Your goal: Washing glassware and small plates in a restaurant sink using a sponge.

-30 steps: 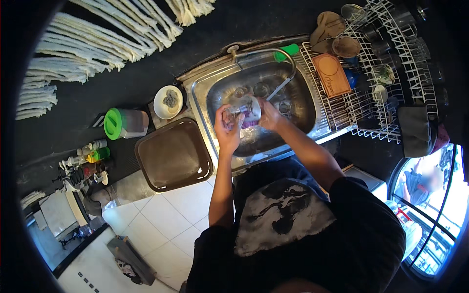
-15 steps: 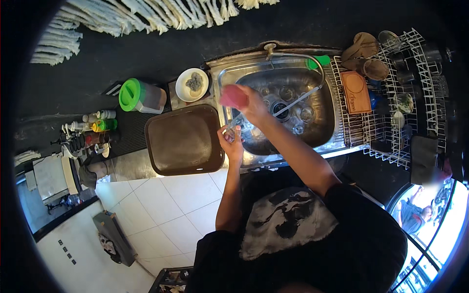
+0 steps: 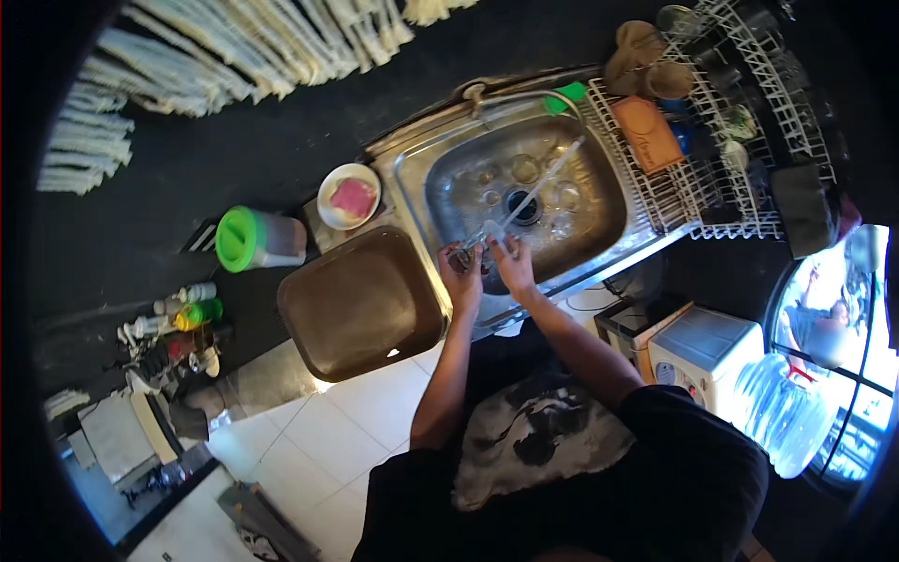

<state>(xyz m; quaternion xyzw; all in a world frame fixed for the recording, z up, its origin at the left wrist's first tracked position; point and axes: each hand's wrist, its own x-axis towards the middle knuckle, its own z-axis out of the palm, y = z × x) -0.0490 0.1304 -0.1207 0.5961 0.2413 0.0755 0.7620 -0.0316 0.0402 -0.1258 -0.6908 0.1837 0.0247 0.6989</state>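
Observation:
At the sink's near left corner, my left hand [image 3: 462,281] is closed around a clear glass [image 3: 464,256], whose full shape I cannot make out behind the fingers. My right hand [image 3: 513,269] is beside it, fingers curled in against the same glass. A pale stream of water [image 3: 548,182] slants from the tap [image 3: 573,105] toward the hands. Several clear glasses [image 3: 526,169] stand or lie in the metal sink [image 3: 599,225] around the drain. A pink sponge [image 3: 354,198] rests in a white bowl [image 3: 327,208] left of the sink.
Left of the sink is a brown tray [image 3: 361,304], with a green-lidded container [image 3: 245,240] behind it. To the right, a white wire dish rack [image 3: 670,201] holds an orange-brown board [image 3: 648,136] and several dishes. A green object [image 3: 565,97] sits by the tap.
My right hand has put the pink sponge down in the white bowl and come back to the glass beside my left hand. The view has turned somewhat.

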